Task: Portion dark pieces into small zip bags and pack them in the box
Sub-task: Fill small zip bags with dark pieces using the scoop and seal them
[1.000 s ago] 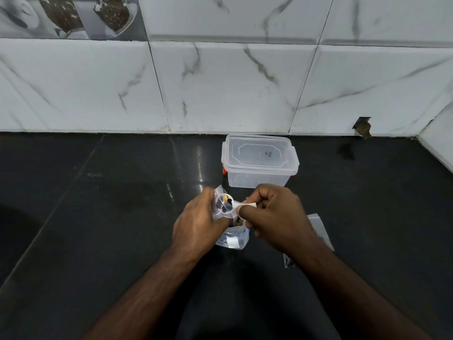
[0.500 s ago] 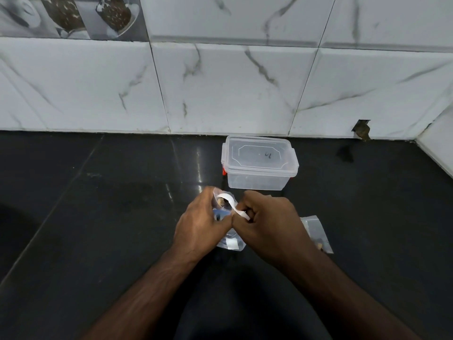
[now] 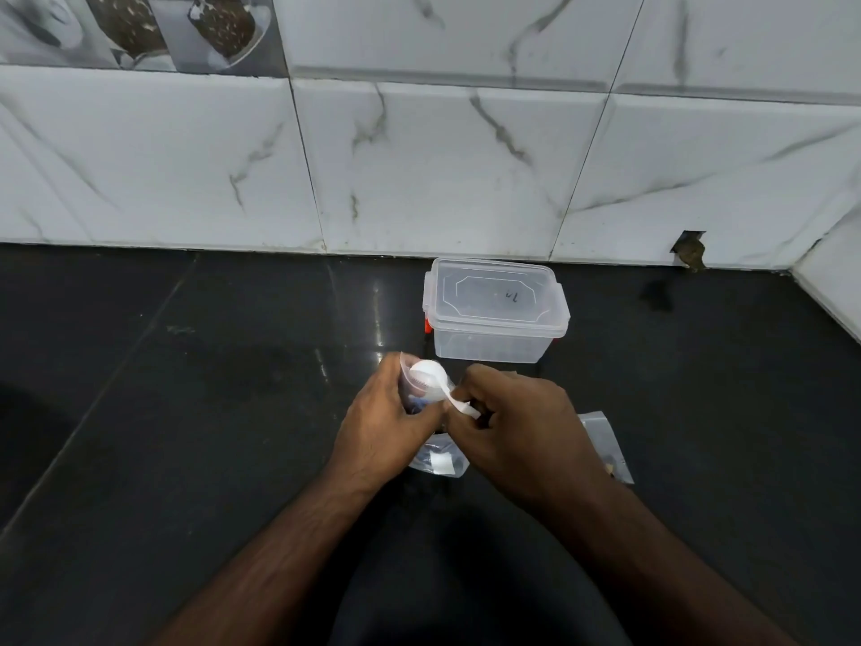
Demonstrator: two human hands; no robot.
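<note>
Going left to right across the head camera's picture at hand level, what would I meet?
Left hand holding a small bag → white spoon → right hand → flat zip bag on the dark counter.

Counted two hands, left [image 3: 379,424] and right [image 3: 517,424], plus one white plastic spoon [image 3: 431,377]. There were three small zip bags that I could make out: one held up [image 3: 410,389], one lying under the hands [image 3: 440,461], one off to the right [image 3: 605,445]. Just one clear lidded box [image 3: 494,314] too.

Left hand [image 3: 383,424], right hand [image 3: 517,426]: grips curled, knuckles touching.
</note>
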